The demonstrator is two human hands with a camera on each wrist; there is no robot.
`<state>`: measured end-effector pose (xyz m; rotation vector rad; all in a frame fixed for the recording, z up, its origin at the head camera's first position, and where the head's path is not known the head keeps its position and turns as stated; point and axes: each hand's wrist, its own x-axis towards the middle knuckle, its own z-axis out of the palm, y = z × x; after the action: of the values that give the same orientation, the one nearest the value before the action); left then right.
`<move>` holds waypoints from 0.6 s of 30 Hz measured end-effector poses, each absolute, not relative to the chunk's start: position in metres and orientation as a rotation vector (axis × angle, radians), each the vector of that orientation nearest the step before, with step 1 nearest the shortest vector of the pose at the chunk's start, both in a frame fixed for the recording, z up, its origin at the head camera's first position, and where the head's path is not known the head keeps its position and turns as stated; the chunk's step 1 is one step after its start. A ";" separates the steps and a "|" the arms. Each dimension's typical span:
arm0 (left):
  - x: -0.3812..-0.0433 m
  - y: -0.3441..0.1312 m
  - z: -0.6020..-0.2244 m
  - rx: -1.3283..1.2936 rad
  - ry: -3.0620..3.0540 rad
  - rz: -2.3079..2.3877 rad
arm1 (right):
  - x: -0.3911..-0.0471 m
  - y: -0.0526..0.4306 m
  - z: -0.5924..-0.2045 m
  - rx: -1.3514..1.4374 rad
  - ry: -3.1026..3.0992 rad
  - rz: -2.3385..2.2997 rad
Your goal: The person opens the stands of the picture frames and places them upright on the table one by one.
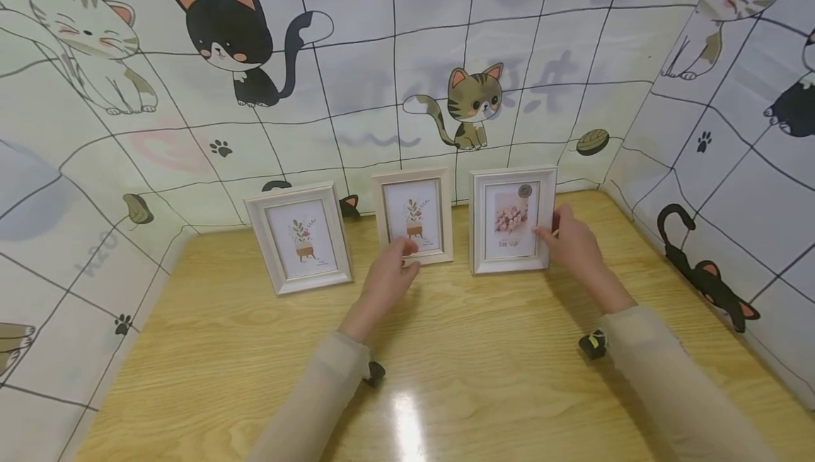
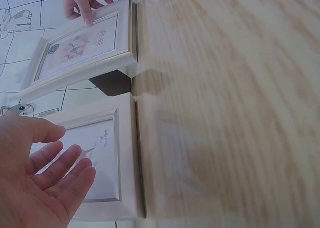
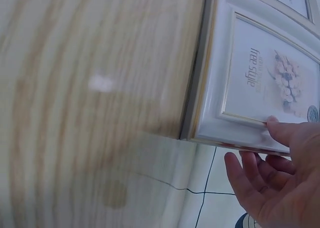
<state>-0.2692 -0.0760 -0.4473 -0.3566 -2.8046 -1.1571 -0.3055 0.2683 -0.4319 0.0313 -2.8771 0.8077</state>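
Three pale picture frames stand upright on the wooden table along the back wall. My right hand point(image 1: 579, 250) grips the right side of the right picture frame point(image 1: 512, 218), which shows pink flowers. In the right wrist view its thumb point(image 3: 280, 130) lies on the front border, with the fingers behind the edge. The left hand point(image 1: 388, 274) hovers before the middle picture frame point(image 1: 414, 200), a plant print, fingers loosely bent and holding nothing. In the left wrist view these fingers point(image 2: 57, 173) hide part of that print. Leaning slightly, the left picture frame point(image 1: 305, 239) shows a similar plant.
A tiled-pattern wall covering point(image 1: 363, 59) with cartoon cats rises behind the table point(image 1: 484, 363) and along both sides. Black wrist devices point(image 1: 593, 344) are on both sleeves. Gaps separate the frames. A bright reflection lies on the table's near part.
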 end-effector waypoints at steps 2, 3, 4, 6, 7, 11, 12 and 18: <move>-0.270 -0.078 -0.447 -0.353 -2.801 -1.157 | -0.306 0.270 -0.431 0.034 -2.882 0.822; -0.270 -0.079 -0.447 -0.352 -2.797 -1.160 | -0.307 0.271 -0.430 0.034 -2.885 0.834; -0.270 -0.080 -0.447 -0.345 -2.798 -1.161 | -0.307 0.271 -0.429 0.038 -2.886 0.843; -0.271 -0.083 -0.445 -0.334 -2.798 -1.153 | -0.308 0.273 -0.427 0.042 -2.888 0.850; -0.271 -0.085 -0.444 -0.327 -2.796 -1.156 | -0.308 0.273 -0.425 0.041 -2.885 0.853; -0.273 -0.091 -0.437 -0.326 -2.795 -1.141 | -0.312 0.276 -0.415 0.043 -2.881 0.839; -0.273 -0.092 -0.435 -0.324 -2.799 -1.141 | -0.313 0.276 -0.411 0.045 -2.879 0.838; -0.279 -0.106 -0.412 -0.315 -2.824 -1.086 | -0.319 0.280 -0.388 0.049 -2.853 0.892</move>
<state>-0.2787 -0.1057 -0.4116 -0.3148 -2.8236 -1.0857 -0.3194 0.2796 -0.3882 0.0491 -2.8526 0.8916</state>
